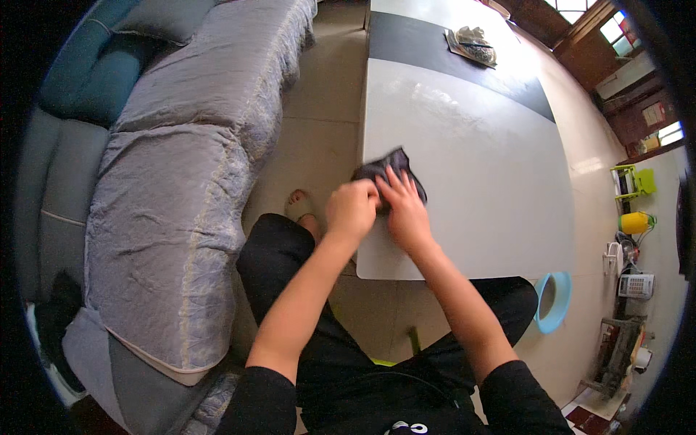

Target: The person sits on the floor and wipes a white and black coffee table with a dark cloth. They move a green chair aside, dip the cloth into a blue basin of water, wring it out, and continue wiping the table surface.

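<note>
Both hands meet on a dark cloth [388, 171] lying at the near left edge of the white desk [471, 159]. The left hand [351, 210] is curled into a fist gripping the cloth's near edge, while the right hand [404, 206], at its three o'clock, presses flat on it with fingers spread. A grey-covered sofa [196, 145] lies at nine o'clock, a blue basin [554, 301] on the floor at four o'clock.

The one camera sits on the person's head. It looks down, close over the white table [471, 174], with the sofa [181, 181] on the left.
</note>
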A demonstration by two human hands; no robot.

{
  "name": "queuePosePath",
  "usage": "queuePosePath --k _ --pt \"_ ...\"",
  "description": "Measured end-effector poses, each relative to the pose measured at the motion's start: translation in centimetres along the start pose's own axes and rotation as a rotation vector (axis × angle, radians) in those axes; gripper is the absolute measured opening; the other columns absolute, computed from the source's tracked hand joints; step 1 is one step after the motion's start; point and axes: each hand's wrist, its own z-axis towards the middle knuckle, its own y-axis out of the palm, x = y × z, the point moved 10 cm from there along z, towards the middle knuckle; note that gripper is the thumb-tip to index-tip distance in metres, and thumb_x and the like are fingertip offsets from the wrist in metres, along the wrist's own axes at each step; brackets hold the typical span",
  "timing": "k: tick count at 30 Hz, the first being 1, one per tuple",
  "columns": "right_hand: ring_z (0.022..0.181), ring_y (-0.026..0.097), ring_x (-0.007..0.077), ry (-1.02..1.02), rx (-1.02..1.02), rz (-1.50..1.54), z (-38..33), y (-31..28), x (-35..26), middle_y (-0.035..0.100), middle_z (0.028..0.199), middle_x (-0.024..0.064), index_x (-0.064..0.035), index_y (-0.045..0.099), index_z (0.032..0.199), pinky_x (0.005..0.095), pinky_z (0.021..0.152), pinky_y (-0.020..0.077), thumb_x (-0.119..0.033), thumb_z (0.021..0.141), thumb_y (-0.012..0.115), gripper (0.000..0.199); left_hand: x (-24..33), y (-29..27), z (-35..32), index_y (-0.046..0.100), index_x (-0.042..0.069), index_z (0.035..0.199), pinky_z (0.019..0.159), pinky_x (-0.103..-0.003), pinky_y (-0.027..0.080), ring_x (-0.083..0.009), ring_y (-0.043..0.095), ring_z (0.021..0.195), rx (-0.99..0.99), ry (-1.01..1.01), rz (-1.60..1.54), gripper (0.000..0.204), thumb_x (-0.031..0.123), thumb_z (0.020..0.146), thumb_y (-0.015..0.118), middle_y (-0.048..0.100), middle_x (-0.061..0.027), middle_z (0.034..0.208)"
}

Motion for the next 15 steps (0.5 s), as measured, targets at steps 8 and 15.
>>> queuePosePath --k 8,15 --pt "0.124 0.034 0.0357 0.073 0.005 -0.025 4.6 0.4 2.7 0.038 0.135 0.0126 -0.0122 0.05 0.121 0.0421 0.103 0.0278 -0.002 0.076 0.051 0.047 -0.1 -0.2 4.5 0.06 0.003 0.099 0.085 -0.038 0.043 -0.0329 0.054 0.098 0.191 0.19 -0.143 0.038 0.006 0.062 0.071 0.057 -0.0187 0.104" --pt "0.125 0.034 0.0358 -0.067 -0.034 -0.043 -10.1 -0.4 -4.5 0.036 0.136 0.014 -0.0091 0.049 0.121 0.0448 0.103 0.0279 -0.005 0.075 0.051 0.046 0.8 -0.2 -12.0 0.061 0.007 0.107 0.081 -0.039 0.046 -0.0326 0.055 0.096 -0.022 0.221 0.2 0.032 0.006 0.074 0.061 0.056 -0.0169 0.105"
